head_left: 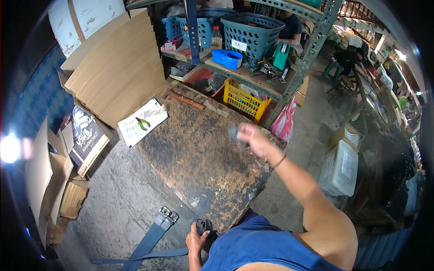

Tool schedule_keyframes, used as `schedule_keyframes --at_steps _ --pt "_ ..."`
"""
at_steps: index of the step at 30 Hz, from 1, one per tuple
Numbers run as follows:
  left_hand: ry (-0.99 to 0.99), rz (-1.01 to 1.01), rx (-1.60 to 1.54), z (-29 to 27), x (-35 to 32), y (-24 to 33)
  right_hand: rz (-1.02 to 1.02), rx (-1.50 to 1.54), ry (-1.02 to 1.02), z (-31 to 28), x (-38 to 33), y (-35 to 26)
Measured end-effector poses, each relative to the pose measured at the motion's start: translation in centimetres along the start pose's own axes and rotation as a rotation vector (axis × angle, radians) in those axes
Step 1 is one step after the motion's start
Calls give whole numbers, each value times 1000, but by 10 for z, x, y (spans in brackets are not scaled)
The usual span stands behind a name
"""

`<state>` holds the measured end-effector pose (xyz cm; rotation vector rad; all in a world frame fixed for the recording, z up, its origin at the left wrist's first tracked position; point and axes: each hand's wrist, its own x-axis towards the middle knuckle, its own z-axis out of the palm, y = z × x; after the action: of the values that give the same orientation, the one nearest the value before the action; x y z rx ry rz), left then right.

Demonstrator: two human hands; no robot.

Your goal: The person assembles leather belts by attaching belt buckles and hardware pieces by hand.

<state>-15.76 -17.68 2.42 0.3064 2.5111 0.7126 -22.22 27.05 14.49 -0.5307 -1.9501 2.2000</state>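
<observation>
Blue strap (149, 244) is being held tight at its buckle by left hand (196, 239) | small grey thing (234, 133), blurry, is being gripped by right hand (253, 139) over worn table (199, 162) | strap might be slipping to the floor if loosened.

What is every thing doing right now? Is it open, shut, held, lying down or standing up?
Left hand: closed on a small dark metal buckle.
Right hand: raised over the worn wooden worktable, gripping a blurred grey object.
Dark blue straps: lying flat on the floor.
Green-handled pliers: lying on white paper, handles apart.
Yellow plastic crate: open-topped, upright.
Brown cardboard sheets: stacked, leaning.
</observation>
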Motion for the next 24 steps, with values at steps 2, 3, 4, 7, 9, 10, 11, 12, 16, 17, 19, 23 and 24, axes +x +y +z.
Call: schedule_keyframes --at_steps 2,3,4,7,9,10,11,12,16,17,19,23,24 --pt "4 -8 -9 10 5 -7 -151 265 164 -28 41 -64" --pt "9 -56 -26 14 7 -6 -322 340 316 -45 66 -84" --pt "14 -104 -44 19 7 -7 -493 413 468 -56 86 -93" --pt "91 -114 -69 39 10 -16 -682 -193 857 -73 121 -48" --pt "168 -156 -37 42 7 -22 -492 -484 576 -20 89 5" --pt "169 -153 -33 40 7 -17 -535 -664 481 -2 68 39" --pt "151 -160 -63 35 4 -12 -462 -849 347 18 44 75" --pt "135 -174 -94 32 2 -11 -337 -923 76 36 17 89" --pt "131 -179 5 36 2 -27 -204 -1276 -309 57 -71 181" --pt "116 -182 12 37 5 -27 -225 -1300 -263 53 -82 190" --pt "106 -158 66 37 7 -23 -211 -1304 -255 51 -89 185" --pt "92 -127 117 26 5 -5 -346 -1575 -464 43 -84 156" --pt "138 -131 136 23 3 -1 -347 -1577 -460 41 -80 158"
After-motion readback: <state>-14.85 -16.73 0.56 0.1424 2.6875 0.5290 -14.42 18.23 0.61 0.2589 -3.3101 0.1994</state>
